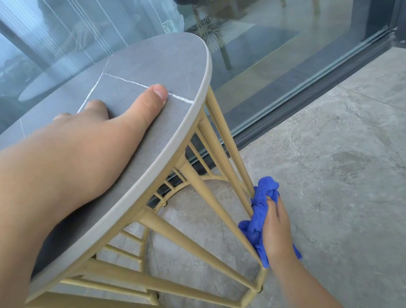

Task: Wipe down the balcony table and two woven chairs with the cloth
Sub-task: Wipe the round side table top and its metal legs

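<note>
Near right, low by floor: right hand (277, 232) gripping blue cloth (260, 213), fingers curled round bunched fabric, cloth pressed against one gold leg (236, 175) of table frame, close to bottom ring (246, 301).
Near left to centre: left forearm across grey table top (158, 63); left hand (104, 131) flat on top, fingers straight, thumb out toward right rim, holding nothing.
Table top: round, grey, white veins, pale edge band; slanted gold bars beneath.
Right: grey stone floor (355, 171).
Far: glass sliding door (283, 25) on dark track, reflections on pane; chairs not identifiable.
</note>
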